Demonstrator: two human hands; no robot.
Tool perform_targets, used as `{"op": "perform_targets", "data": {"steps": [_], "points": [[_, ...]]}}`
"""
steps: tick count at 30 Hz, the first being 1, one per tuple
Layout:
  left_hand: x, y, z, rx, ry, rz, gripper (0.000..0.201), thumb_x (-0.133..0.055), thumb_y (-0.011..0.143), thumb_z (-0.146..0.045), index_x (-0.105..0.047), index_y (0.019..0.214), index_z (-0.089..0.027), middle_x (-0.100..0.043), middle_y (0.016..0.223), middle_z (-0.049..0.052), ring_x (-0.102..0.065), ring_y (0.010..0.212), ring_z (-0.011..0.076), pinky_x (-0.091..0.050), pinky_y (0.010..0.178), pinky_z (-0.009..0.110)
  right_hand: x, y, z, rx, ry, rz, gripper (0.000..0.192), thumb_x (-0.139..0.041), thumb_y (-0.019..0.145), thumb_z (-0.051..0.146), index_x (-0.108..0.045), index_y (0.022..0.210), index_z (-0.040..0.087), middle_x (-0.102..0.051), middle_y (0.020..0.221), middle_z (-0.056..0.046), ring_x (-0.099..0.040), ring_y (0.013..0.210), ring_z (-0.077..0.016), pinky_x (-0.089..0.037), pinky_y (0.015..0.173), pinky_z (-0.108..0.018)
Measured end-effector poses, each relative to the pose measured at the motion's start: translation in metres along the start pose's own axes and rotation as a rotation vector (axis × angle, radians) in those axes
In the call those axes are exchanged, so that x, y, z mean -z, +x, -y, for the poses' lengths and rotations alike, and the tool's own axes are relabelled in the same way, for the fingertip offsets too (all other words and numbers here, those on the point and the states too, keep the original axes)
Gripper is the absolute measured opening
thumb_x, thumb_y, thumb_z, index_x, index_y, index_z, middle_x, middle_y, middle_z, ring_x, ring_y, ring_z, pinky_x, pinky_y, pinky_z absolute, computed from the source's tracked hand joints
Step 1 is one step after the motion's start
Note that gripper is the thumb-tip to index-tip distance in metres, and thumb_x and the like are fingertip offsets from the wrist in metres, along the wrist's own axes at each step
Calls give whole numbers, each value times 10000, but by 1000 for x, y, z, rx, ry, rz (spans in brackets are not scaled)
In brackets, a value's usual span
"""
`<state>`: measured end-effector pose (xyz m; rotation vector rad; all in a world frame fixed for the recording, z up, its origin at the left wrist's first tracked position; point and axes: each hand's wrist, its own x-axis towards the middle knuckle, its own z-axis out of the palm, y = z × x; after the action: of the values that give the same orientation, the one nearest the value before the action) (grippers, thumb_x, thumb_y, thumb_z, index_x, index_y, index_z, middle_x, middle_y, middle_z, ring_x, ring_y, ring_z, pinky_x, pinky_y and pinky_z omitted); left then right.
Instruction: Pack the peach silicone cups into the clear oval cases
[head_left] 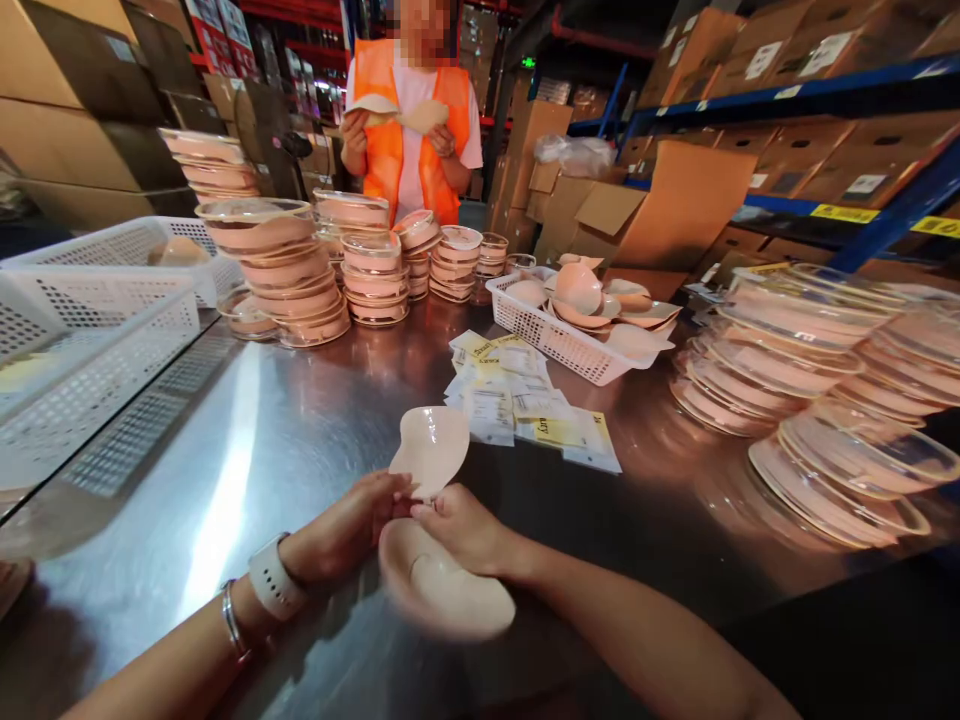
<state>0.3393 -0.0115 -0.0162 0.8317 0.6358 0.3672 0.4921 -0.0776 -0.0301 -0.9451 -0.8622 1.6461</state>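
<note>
Both hands meet at the near edge of the steel desk [247,450]. The left hand [349,525] and right hand [461,530] each pinch the joint between two beige silicone cups: the upper cup [431,448] rises away from the grips, long axis upright and tilted right; the lower cup [442,590] lies toward the person, under the right hand. Both grips are clenched on the pair, equally near. Beyond the upper cup lie label sheets [525,405], yellow-banded; their print is unreadable. A white basket [555,345] stands farther back.

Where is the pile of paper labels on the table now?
The paper labels lie mid-table, just before the white basket, beyond both hands.
</note>
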Motion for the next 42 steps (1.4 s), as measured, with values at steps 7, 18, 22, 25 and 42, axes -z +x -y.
{"op": "perform_targets", "data": {"steps": [7, 18, 22, 25, 42], "points": [[-2, 1, -7, -124, -56, -87, 167, -795, 694, -235, -654, 631, -171, -601, 518, -41, -553, 498, 85, -441, 511, 172, 3, 4, -6, 205, -526, 100, 271, -554, 907, 360, -745, 995, 189, -727, 953, -35, -653, 953, -225, -472, 969, -388], [-2, 2, -11, -201, 52, -106, 109, -772, 705, -230, -698, 710, -151, -699, 668, 30, -637, 605, 146, -511, 608, 245, 4, 7, -5, 181, -503, 80, 269, -605, 830, 410, -745, 945, 211, -716, 916, -35, -640, 963, -251, -452, 971, -411], [-2, 1, -14, -208, 14, -133, 111, -762, 679, -170, -663, 630, -159, -644, 578, -16, -575, 532, 106, -478, 560, 225, 0, 7, 4, 125, -385, 65, 321, -633, 788, 512, -738, 826, 211, -681, 785, -15, -615, 793, -204, -472, 844, -345], [0, 1, -14, -207, -27, -156, 215, -768, 668, -163, -600, 534, -175, -537, 465, -65, -523, 481, 78, -498, 584, 210, 0, 6, 7, 44, -394, 38, 282, -655, 753, 465, -681, 691, 191, -578, 627, 23, -485, 608, -134, -406, 617, -266], [5, 1, -12, -57, -158, -163, 43, -700, 763, -179, -704, 782, -140, -716, 664, 42, -671, 613, 133, -556, 636, 204, 0, 5, 9, -132, -506, -39, 278, -529, 780, 276, -453, 530, 183, -395, 518, 65, -299, 528, -79, -239, 514, -242]]}}
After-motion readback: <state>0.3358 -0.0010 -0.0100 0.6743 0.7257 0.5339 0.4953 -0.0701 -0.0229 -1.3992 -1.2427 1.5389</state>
